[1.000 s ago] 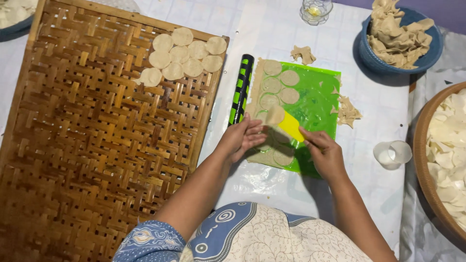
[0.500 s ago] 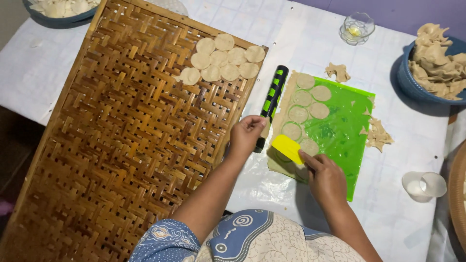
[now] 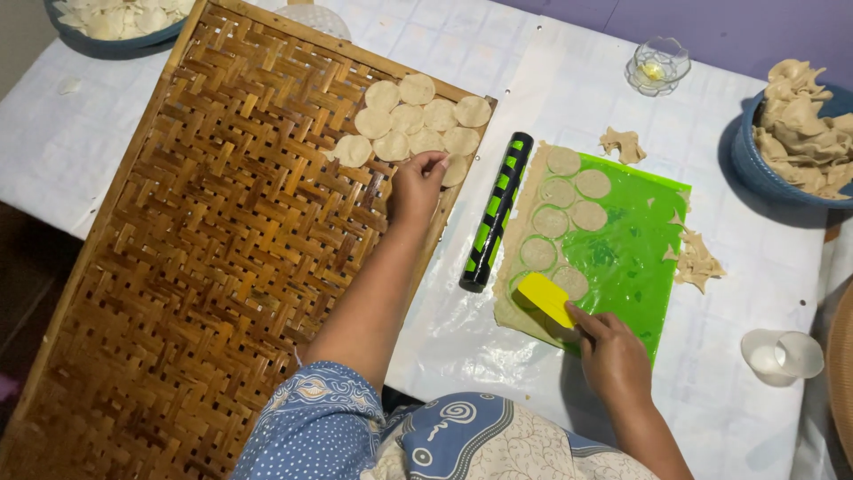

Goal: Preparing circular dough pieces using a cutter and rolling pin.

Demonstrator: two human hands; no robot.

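Yellow scraper (image 3: 544,299) in right hand (image 3: 611,354); left hand (image 3: 416,185) touches dough round (image 3: 455,169).

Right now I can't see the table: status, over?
Left hand sets dough round on woven tray. Right hand holds yellow scraper on green sheet. Rolling pin between.

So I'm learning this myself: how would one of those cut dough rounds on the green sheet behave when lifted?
The dough rounds look thin and flat, so probably floppy and light. They may cling to the green sheet, which would explain the yellow scraper in the right hand.

Blue dotted, paisley-patterned short sleeve (image 3: 306,418)
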